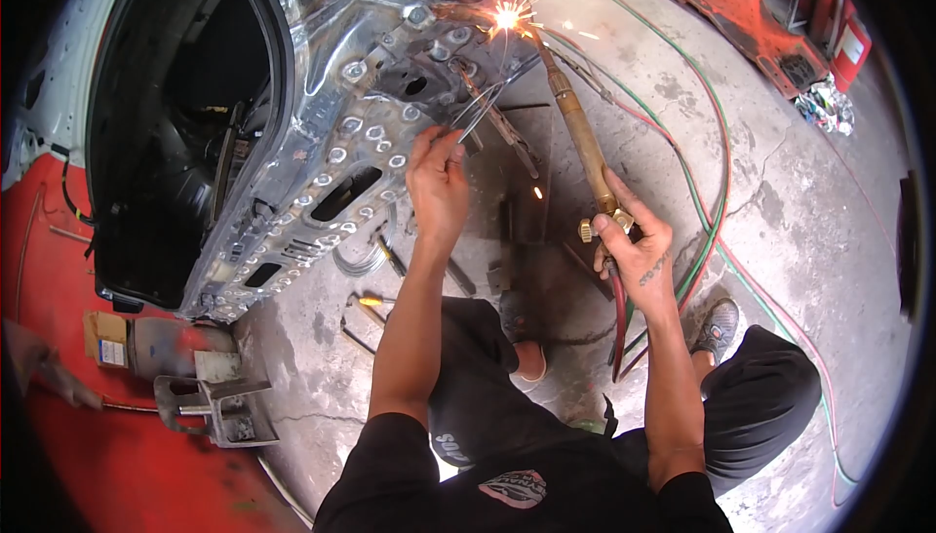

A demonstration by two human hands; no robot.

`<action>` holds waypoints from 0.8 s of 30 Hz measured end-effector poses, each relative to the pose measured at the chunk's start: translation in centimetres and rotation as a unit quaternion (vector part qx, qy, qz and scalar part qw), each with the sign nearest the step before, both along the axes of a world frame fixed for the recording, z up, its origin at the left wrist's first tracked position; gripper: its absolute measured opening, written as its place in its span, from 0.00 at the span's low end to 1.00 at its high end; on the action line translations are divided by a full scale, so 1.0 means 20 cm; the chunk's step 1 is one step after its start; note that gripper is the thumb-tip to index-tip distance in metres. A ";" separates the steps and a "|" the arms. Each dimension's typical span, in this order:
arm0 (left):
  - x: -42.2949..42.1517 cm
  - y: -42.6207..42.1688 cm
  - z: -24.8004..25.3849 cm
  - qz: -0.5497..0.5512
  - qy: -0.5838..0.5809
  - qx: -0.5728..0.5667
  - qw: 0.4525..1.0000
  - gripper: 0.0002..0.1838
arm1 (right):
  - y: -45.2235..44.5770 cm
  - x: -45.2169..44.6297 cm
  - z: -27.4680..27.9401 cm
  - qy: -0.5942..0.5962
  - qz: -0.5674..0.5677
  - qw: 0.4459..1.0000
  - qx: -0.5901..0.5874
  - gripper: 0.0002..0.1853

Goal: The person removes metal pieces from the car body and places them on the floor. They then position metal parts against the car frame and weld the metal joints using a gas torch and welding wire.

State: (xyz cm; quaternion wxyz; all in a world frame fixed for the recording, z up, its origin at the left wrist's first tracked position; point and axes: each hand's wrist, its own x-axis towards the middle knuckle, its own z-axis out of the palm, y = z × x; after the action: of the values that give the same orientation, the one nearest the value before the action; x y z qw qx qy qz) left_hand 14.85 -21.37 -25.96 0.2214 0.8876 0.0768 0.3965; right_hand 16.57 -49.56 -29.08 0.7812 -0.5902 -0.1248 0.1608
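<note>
My right hand (636,245) is closed around the valve end of a brass gas torch (582,138), which points up and away. At its tip a bright flame with flying sparks (507,16) meets the edge of a bare metal car body panel (361,123). Thin metal wire (485,104) is pinched in the fingers of my left hand (437,182), beside the panel. The wire runs up toward the sparks. Red and green hoses trail from the torch's lower end.
Red and green hoses (721,143) curve over the concrete floor at right. A wire coil (361,258) and tools lie below the panel. A metal bracket (229,414) and a cylinder (171,346) are at lower left. A red metal part (726,11) lies at upper right.
</note>
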 end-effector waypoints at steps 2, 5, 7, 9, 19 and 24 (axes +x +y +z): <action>0.00 0.00 0.00 0.000 0.003 0.000 1.000 0.11 | 0.00 0.00 0.00 -0.001 0.000 1.000 -0.001 0.30; 0.00 0.01 0.00 0.000 0.003 0.006 1.000 0.11 | 0.00 0.00 0.00 -0.006 0.000 1.000 -0.005 0.29; 0.00 0.01 -0.01 0.001 0.001 0.010 1.000 0.10 | 0.00 0.00 0.00 -0.005 0.000 1.000 -0.006 0.29; 0.01 0.01 0.00 0.003 0.003 0.003 1.000 0.10 | 0.00 0.00 0.00 -0.004 -0.001 1.000 -0.003 0.29; 0.02 0.01 0.01 -0.005 0.005 -0.012 1.000 0.12 | 0.00 0.00 0.01 -0.003 -0.002 1.000 -0.001 0.29; 0.02 0.02 0.00 -0.007 -0.003 -0.006 1.000 0.12 | 0.00 0.00 0.01 -0.002 -0.001 1.000 -0.004 0.29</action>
State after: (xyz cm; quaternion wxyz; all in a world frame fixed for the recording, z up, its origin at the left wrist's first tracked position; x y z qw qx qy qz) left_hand 15.15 -20.94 -26.03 0.2299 0.8857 0.0721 0.3969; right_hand 16.56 -49.48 -28.85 0.7785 -0.5941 -0.1253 0.1591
